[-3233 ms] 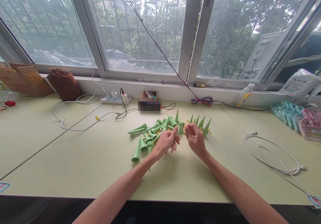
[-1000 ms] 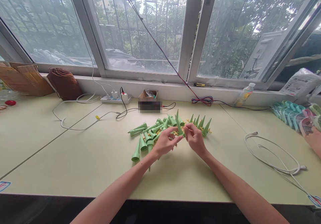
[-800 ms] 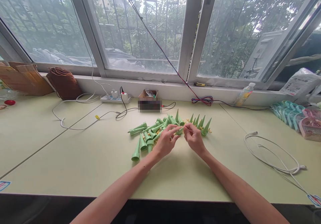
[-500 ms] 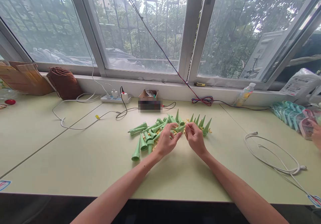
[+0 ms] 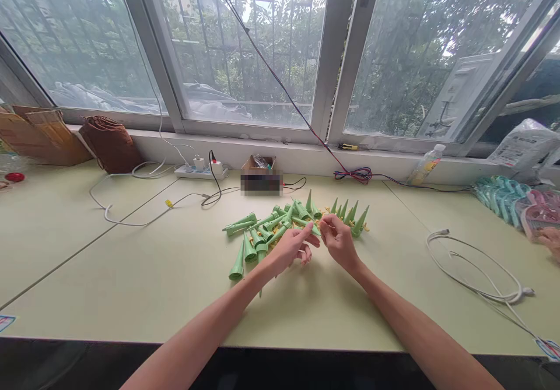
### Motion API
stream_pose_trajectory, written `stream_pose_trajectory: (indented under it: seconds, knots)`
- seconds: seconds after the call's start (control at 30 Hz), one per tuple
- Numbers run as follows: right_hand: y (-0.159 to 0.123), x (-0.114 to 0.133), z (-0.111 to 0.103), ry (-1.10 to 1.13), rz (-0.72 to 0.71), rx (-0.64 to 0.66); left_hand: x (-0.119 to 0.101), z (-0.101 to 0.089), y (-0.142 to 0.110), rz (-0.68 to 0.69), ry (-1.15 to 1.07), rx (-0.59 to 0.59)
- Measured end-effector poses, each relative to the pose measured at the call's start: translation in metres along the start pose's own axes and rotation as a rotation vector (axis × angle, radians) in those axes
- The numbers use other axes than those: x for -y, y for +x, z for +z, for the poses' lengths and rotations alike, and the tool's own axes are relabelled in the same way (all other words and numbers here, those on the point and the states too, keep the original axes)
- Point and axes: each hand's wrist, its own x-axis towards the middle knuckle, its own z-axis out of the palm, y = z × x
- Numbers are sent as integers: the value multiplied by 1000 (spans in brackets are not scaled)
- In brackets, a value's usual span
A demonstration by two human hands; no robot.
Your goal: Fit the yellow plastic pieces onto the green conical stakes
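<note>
My left hand [image 5: 295, 247] is at the right end of a heap of green cone-shaped plastic spikes [image 5: 262, 232]. Its thumb and fingers close on one green plastic spike [image 5: 315, 230], tilted with its tip toward my right hand. My right hand [image 5: 338, 237] is pinched just beside it, at a small yellow plastic piece [image 5: 319, 223]; the fingers partly cover this piece. Behind my right hand, several green spikes [image 5: 359, 222] stand upright in a row. More small yellow pieces lie among the spikes, partly hidden.
Behind the heap stand a small cardboard box [image 5: 259, 164] and a blurred dark device. A power strip [image 5: 201, 171] and cables lie left. A white cable [image 5: 475, 267] loops right, near wrapped teal and pink items [image 5: 503, 197]. Another person's hand [image 5: 550, 241] shows at the right edge.
The spike at my left hand has gone from upright to tilted over the last second, and my left fingers have shifted around it. My right hand stays pinched nearly in place.
</note>
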Motion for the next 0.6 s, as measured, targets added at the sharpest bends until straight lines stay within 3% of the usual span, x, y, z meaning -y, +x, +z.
stream_pose_trajectory:
  seconds: [0.1,0.2,0.47,0.6]
  knots:
    - [0,-3,0,20,21,5,2,-3,-1,76,67,-1]
    - [0,-6,0,32,46,10,4,-2,-2,197,237,-99]
    - [1,-8,1,63,60,39,13,-5,3,622,583,-281]
    - [0,-7,2,32,59,32,13,-4,3,623,604,-310]
